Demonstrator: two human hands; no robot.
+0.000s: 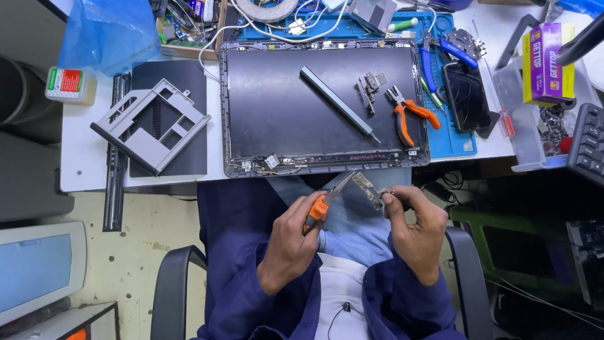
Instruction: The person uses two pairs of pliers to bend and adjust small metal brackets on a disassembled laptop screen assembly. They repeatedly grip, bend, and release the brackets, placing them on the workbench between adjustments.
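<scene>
The left hand (290,242) is closed round the orange grips of a pair of pliers (326,201), whose tips point toward one o'clock and meet a small metal hinge (367,189). The right hand (415,236) pinches that hinge between thumb and fingertips, over the lap.

At twelve o'clock from the hands, on the table (82,157), lies an opened laptop lid (321,107) with its panel out. On it rest a loose hinge (372,85), a grey strip (336,101) and a second pair of pliers (409,113). At ten o'clock sits a grey drive caddy (151,123).

The lid looks stripped already; the hinges are off, none yet refitted.
</scene>
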